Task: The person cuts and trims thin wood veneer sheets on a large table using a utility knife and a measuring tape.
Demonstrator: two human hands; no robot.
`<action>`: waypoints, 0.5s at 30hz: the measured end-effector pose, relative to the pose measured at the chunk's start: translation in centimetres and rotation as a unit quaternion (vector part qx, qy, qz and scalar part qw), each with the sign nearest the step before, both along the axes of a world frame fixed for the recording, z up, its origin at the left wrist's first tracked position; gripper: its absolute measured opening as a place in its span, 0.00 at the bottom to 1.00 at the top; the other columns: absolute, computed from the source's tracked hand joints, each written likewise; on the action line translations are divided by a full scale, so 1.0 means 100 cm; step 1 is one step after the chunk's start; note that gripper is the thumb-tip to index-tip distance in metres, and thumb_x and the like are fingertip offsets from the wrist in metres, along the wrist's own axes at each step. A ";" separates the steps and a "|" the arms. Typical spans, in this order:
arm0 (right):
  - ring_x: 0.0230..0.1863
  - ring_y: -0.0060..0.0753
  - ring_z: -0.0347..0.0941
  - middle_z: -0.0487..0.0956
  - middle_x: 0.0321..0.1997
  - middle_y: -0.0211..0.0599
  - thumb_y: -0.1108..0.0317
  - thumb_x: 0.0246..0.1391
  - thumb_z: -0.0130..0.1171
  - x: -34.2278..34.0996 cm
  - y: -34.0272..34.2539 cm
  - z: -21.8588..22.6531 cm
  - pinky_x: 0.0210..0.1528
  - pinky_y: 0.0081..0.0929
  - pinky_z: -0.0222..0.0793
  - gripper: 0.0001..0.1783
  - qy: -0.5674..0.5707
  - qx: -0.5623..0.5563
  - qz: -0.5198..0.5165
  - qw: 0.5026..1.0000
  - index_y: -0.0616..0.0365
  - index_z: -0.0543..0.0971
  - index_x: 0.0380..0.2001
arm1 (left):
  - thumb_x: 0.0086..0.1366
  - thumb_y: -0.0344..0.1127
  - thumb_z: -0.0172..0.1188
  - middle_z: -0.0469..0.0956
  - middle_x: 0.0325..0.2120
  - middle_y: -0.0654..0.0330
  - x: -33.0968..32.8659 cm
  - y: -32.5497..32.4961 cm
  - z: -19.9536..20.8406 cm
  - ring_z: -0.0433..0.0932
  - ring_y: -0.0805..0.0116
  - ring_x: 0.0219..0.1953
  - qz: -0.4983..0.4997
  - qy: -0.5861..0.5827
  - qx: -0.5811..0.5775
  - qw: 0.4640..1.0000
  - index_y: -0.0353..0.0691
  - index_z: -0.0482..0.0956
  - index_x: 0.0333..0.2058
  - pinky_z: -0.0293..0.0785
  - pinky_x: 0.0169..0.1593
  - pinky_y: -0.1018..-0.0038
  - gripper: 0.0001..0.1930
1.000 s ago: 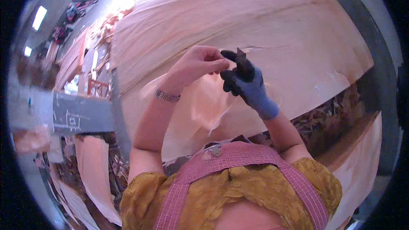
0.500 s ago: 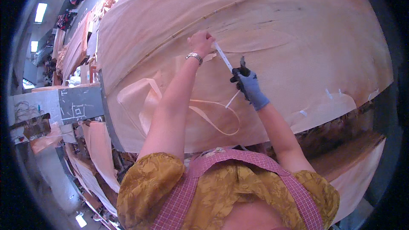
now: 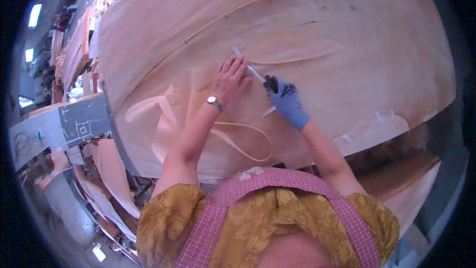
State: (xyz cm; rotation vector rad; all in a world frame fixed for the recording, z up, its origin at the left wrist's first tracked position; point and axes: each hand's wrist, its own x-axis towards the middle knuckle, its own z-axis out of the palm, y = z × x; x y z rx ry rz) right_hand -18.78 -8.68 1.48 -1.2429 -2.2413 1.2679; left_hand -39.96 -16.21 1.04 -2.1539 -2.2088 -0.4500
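A white strip of tape (image 3: pixel 255 73) runs slantwise over a wide sheet of pale wood veneer (image 3: pixel 377 74). My bare left hand (image 3: pixel 231 79), with a watch at its wrist, lies flat on the veneer. Its fingertips touch the strip near the far end. My right hand (image 3: pixel 286 101), in a blue-grey glove with dark fingertips, is closed on the strip's nearer part. A short white tail pokes out below that glove. Left of my hands, loose curled veneer strips (image 3: pixel 166 116) lie on the sheet, and one narrow strip loops toward me.
A long thin bamboo-like stick (image 3: pixel 218 19) lies curved across the sheet's far part. Short white tape pieces (image 3: pixel 379 117) sit along the right edge. To the left are a grey metal beam (image 3: pixel 85 121) and stacked veneer sheets (image 3: pixel 113 168).
My left hand has let go of the strip's far end and come down flat beside it. The strip, previously stretched between my hands, now lies on the veneer. My right hand moved slightly nearer.
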 end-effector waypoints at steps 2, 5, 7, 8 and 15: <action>0.21 0.17 0.72 0.79 0.23 0.30 0.62 0.60 0.58 0.005 0.027 -0.003 0.21 0.19 0.63 0.09 -0.057 0.223 0.039 0.972 0.54 0.80 0.38 | 0.59 0.45 0.61 0.69 0.61 0.62 -0.004 -0.004 -0.004 0.66 0.58 0.61 0.009 -0.010 -0.016 1.000 0.47 0.69 0.60 0.59 0.62 0.55 0.30; 0.18 0.15 0.68 0.78 0.21 0.29 0.61 0.58 0.61 0.009 0.070 0.014 0.19 0.18 0.60 0.09 0.089 0.032 -0.105 0.990 0.54 0.80 0.35 | 0.60 0.45 0.60 0.67 0.62 0.61 -0.007 0.001 0.007 0.64 0.58 0.63 0.023 -0.054 -0.076 0.995 0.49 0.66 0.62 0.56 0.64 0.54 0.31; 0.17 0.17 0.67 0.78 0.20 0.29 0.61 0.59 0.59 0.015 0.096 0.014 0.18 0.19 0.60 0.09 0.203 -0.242 -0.215 0.924 0.54 0.80 0.32 | 0.61 0.43 0.58 0.66 0.63 0.59 -0.006 0.018 0.029 0.61 0.56 0.65 0.055 -0.119 -0.158 0.979 0.49 0.64 0.64 0.53 0.66 0.56 0.31; 0.17 0.16 0.67 0.78 0.20 0.29 0.61 0.58 0.60 0.019 0.104 0.007 0.18 0.18 0.60 0.09 0.193 -0.259 -0.224 0.919 0.54 0.80 0.32 | 0.61 0.43 0.58 0.66 0.62 0.59 -0.002 0.029 0.023 0.61 0.56 0.65 0.031 -0.091 -0.108 0.990 0.49 0.65 0.63 0.54 0.66 0.56 0.31; 0.19 0.28 0.73 0.80 0.22 0.35 0.59 0.59 0.58 0.013 0.114 0.002 0.20 0.26 0.64 0.11 0.147 -0.297 -0.228 0.915 0.56 0.80 0.33 | 0.62 0.45 0.57 0.67 0.62 0.58 0.053 0.124 -0.013 0.64 0.56 0.63 -0.107 -0.065 0.038 0.991 0.46 0.68 0.60 0.58 0.62 0.56 0.28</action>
